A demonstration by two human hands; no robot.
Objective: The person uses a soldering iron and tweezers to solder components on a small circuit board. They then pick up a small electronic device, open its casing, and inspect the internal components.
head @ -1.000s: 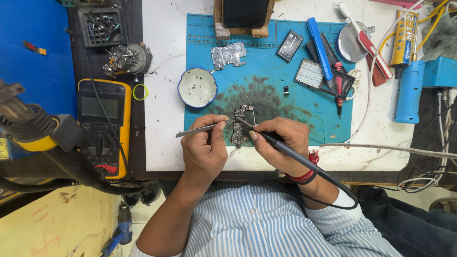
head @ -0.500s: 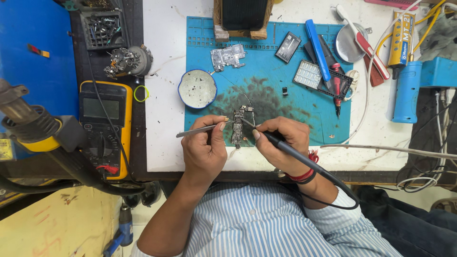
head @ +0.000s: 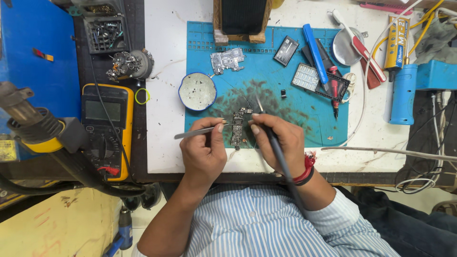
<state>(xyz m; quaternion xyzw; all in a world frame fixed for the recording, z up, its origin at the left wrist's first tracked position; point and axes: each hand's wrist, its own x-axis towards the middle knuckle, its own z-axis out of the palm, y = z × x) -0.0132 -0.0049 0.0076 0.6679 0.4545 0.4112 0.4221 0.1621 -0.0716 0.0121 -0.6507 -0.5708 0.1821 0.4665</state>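
here the left hand (head: pixel 203 151) pinches tweezers (head: pixel 199 132) and the right hand (head: pixel 281 141) grips a soldering iron (head: pixel 267 128) over the circuit board (head: pixel 238 127) near the bench's front edge, mid-soldering, likely needing a steady tip.

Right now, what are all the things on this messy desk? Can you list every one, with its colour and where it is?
circuit board: one, dark, on the mat between the hands
tweezers: one, silver, in the left hand
soldering iron: one, black, in the right hand
mat: one, blue, middle of the white table
round tin: one, blue rim, mat's left edge
metal shield: one, silver, top of mat
multimeter: one, yellow and black, left of the table
hot air nozzle: one, grey and yellow, far left
screwdriver: one, red and black, right of mat
blue tool: one, blue, right of mat
left hand: one, fingers pinching tweezers
right hand: one, red wrist thread, fingers gripping iron
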